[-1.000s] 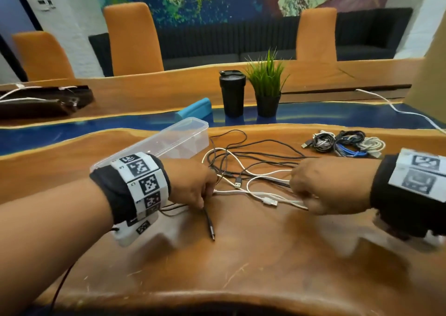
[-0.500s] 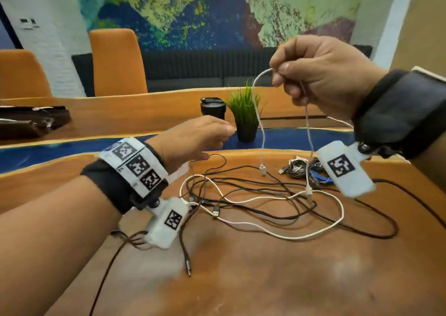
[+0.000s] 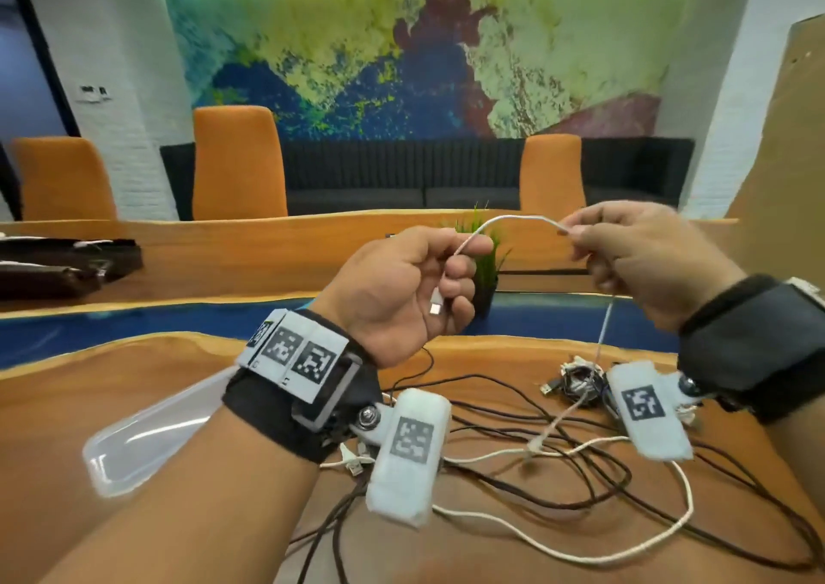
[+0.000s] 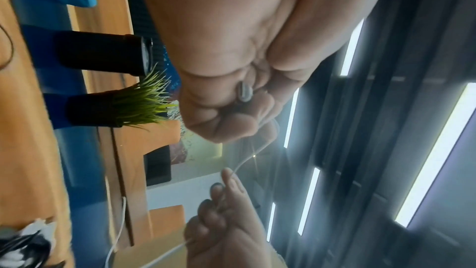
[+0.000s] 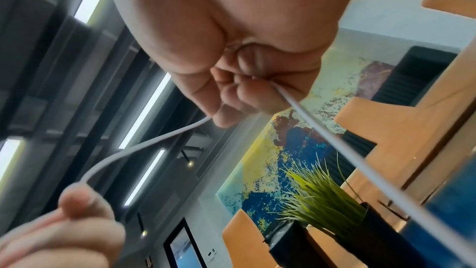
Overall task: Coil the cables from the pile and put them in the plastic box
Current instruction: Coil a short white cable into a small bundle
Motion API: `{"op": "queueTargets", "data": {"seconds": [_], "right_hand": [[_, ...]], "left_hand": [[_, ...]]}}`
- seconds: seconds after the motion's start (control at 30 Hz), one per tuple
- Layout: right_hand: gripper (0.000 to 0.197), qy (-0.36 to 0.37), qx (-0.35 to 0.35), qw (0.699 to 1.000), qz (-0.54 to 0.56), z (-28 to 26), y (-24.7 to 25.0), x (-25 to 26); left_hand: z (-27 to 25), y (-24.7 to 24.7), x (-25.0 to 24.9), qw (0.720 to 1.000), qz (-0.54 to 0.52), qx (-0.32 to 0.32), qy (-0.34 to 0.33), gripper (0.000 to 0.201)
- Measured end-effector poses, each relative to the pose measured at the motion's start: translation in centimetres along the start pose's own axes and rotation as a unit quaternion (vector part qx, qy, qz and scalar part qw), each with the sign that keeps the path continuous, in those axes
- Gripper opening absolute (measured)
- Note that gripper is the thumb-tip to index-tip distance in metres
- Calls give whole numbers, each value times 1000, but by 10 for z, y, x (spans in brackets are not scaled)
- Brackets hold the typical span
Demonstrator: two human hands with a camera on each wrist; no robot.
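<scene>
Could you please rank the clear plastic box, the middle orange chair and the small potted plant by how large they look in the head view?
1. middle orange chair
2. clear plastic box, nearer and partly hidden
3. potted plant, partly hidden

Room bright, evenly lit. Ceiling strip lights (image 4: 435, 156) flare white in my wrist views. Green glow along top of mural (image 3: 424, 56). My palms close to lens, soft, blurred. Head view bends at edges; table (image 3: 111, 382) shadows faint.

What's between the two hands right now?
A short arched span of the white cable runs from the left hand to the right hand, both pinching it; the head view shows this, with nothing else in the gap.
</scene>
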State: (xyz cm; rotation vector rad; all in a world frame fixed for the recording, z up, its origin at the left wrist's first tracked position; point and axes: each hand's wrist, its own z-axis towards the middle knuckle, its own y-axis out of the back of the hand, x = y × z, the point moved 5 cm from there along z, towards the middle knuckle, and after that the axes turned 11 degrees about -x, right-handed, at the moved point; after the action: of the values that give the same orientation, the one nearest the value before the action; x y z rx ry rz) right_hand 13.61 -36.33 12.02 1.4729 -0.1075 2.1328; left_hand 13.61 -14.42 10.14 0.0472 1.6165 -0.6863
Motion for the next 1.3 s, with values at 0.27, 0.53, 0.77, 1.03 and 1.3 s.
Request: {"op": "queueTargets", "data": {"seconds": [0.27,0.53,0.77,1.03,1.3], "right_hand": [[18,93,66,986,121,-28,-37,41],[21,-163,-9,852,498,19,-42,32],[36,-249,-71,806,532,52,-21,21],[16,-135,-71,988,31,53,-7,3],[26,220,205,944,-138,-34,-83,51]], "left_hand": [[15,12,-2,994,-88,21,-54,17],[30,11,41,971,230,2,-60,52],[21,20,29,956,280,-11,-88,22],[11,55,-12,930,316,-115,-152,24],[11,40,-9,939,267,-105,-188,19]]}}
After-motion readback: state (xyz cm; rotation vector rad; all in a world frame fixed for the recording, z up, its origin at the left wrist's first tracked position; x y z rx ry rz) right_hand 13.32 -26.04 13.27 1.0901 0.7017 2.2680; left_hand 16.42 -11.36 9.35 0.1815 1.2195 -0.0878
